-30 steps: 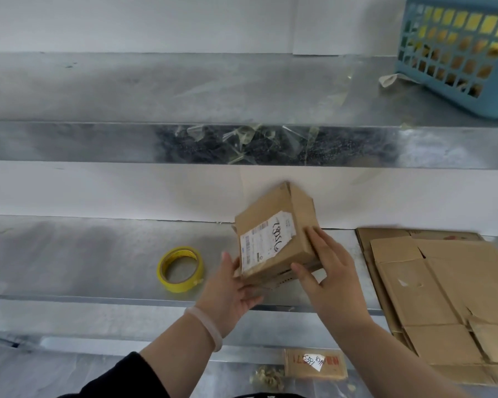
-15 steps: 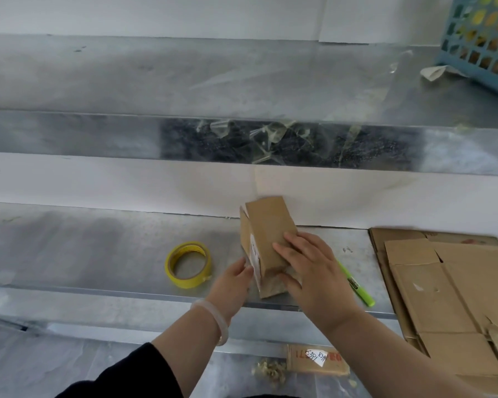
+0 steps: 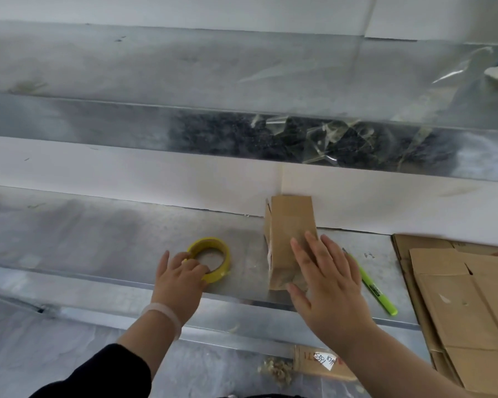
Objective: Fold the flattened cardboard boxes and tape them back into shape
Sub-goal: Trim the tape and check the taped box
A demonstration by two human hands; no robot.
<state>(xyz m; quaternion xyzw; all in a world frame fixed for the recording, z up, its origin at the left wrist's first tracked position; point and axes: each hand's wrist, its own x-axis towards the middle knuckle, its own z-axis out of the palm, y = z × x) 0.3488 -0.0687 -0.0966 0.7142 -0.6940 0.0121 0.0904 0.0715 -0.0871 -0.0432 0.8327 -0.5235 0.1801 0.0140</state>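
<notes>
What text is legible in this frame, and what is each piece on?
"6391", handwritten, uncertain, rest illegible: white sticker on the small carton below the shelf.
Red print beside it: blurred.
Paper label on the folded box, left side: edge-on, unreadable.
Marking on the green marker: too small.

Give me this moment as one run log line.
left hand: grips tape roll | right hand: flat on box | green marker: right of box | flat cardboard: far right on shelf
</notes>
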